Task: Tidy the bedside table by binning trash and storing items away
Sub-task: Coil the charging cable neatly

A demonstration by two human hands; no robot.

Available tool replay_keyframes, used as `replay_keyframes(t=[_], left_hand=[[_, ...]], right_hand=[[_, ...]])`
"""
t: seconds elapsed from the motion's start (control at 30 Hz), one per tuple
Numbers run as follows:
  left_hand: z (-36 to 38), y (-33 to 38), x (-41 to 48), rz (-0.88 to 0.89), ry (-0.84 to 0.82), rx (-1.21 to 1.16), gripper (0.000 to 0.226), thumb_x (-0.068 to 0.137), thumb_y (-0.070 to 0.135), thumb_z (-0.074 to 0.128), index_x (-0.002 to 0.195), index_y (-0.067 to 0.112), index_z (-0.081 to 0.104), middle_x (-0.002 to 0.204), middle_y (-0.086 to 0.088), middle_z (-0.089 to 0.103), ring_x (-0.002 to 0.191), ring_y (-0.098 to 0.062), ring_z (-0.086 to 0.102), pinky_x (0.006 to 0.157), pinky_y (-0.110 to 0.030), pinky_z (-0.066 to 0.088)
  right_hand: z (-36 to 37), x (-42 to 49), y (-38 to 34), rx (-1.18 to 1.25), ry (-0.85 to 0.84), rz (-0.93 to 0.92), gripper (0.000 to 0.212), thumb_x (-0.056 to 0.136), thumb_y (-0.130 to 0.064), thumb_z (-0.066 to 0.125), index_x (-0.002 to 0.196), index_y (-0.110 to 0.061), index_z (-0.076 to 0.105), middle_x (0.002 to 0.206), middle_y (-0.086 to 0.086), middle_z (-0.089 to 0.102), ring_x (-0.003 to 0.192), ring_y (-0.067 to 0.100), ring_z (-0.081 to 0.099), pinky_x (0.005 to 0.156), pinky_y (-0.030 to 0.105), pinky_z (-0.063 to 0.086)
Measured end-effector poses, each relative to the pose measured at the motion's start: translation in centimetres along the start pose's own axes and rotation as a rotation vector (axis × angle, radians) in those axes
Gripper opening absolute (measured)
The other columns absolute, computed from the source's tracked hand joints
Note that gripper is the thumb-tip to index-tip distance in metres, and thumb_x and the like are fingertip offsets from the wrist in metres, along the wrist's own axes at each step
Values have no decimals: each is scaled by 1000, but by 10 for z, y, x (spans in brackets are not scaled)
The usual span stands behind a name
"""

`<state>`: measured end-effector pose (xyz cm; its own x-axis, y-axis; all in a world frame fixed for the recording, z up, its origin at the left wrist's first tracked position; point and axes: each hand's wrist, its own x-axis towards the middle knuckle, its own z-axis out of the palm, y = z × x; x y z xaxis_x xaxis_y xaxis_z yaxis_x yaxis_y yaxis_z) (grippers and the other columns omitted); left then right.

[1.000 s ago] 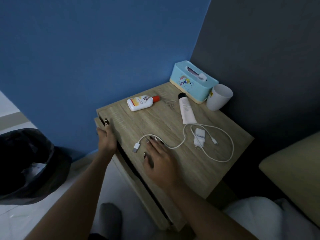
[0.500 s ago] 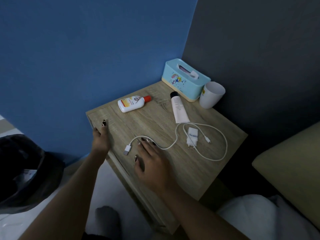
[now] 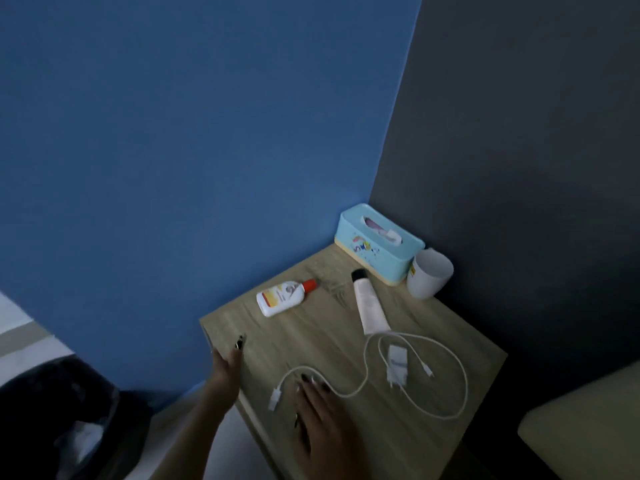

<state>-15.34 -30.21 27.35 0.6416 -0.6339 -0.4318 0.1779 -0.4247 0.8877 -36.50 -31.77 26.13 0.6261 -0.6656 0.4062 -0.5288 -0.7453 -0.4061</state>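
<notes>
Right grip (image 3: 322,417) flat on cable (image 3: 360,386)

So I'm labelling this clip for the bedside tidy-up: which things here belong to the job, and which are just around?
Part of the job:
- white cable under the right hand
- charger plug
- lotion bottle
- cream tube
- bin with black liner
- left hand on the table edge

Just around:
- tissue box
- white cup
- blue wall

Dim, soft picture (blurred hands)
</notes>
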Motion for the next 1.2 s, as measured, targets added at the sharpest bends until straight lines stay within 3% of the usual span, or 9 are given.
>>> replay_keyframes(t=[0.17, 0.33, 0.47, 0.57, 0.67, 0.73, 0.87, 1.03, 1.2], left_hand=[[-5, 32, 5, -100, 146, 466, 85, 91, 54, 40, 150, 9, -2, 155, -23, 18, 138, -41, 30, 113, -60, 23], [-1, 62, -17, 311, 201, 966, 73, 96, 49, 35, 151, 15, 2, 161, -11, 1, 148, -30, 6, 117, -58, 2], [29, 78, -49, 479, -69, 1160, 78, 93, 45, 43, 152, 19, -2, 161, -10, -8, 149, -28, -5, 118, -55, -2], [50, 100, -76, 588, -264, 1200, 85, 89, 40, 52, 152, 23, -2, 161, -8, -10, 149, -29, -9, 120, -54, 3], [62, 125, -96, 606, -369, 1171, 87, 86, 33, 58, 152, 24, 4, 162, -7, -4, 149, -29, -3, 119, -53, 11], [65, 135, -105, 608, -368, 1181, 85, 85, 30, 59, 152, 24, 8, 162, -8, -1, 149, -29, 1, 118, -54, 13], [55, 123, -128, 521, -357, 1211, 85, 85, 31, 60, 152, 22, 9, 161, -10, -2, 149, -31, 2, 117, -54, 13], [36, 100, -153, 460, -361, 1230, 87, 86, 34, 61, 152, 23, 6, 161, -11, -5, 148, -32, 3, 117, -53, 19], [37, 103, -164, 527, -353, 1206, 89, 84, 40, 63, 152, 22, 8, 161, -12, 0, 148, -34, 7, 116, -53, 23]], right_hand=[[-16, 23, 2, -143, 144, -100, 39, 86, -22, 39, 104, -22, 74, 119, -3, 69, 112, 19, 60, 92, 35, 44], [-65, 54, 13, -408, -40, 9, 56, 74, -43, 45, 125, -25, 60, 121, 0, 62, 110, 24, 58, 105, 50, 28], [-83, 56, 39, -498, -295, 11, 29, 79, -52, 58, 77, -25, 69, 70, -3, 67, 69, 21, 65, 91, 49, 46], [-104, 81, 29, -621, -480, 65, 32, 39, -31, 91, 44, -16, 62, 44, 0, 59, 46, 20, 62, 62, 33, 54], [-152, 105, 2, -584, -503, -4, 11, 68, -17, 75, 76, -11, 71, 79, 12, 71, 76, 28, 69, 71, 36, 55], [-167, 109, -1, -444, -558, -9, 26, 88, -20, 55, 109, -9, 63, 112, 12, 64, 104, 29, 62, 91, 41, 48], [-161, 75, 4, -455, -789, 58, 47, 92, -25, 53, 136, -12, 43, 142, 13, 44, 129, 33, 46, 103, 44, 39], [-142, 25, 8, -568, -773, 189, 38, 101, -15, 30, 134, -4, 45, 130, 22, 50, 127, 34, 47, 102, 42, 39], [-167, 39, -3, -494, -721, 199, 29, 97, -13, 43, 119, -4, 60, 127, 17, 59, 119, 31, 55, 98, 41, 43]])
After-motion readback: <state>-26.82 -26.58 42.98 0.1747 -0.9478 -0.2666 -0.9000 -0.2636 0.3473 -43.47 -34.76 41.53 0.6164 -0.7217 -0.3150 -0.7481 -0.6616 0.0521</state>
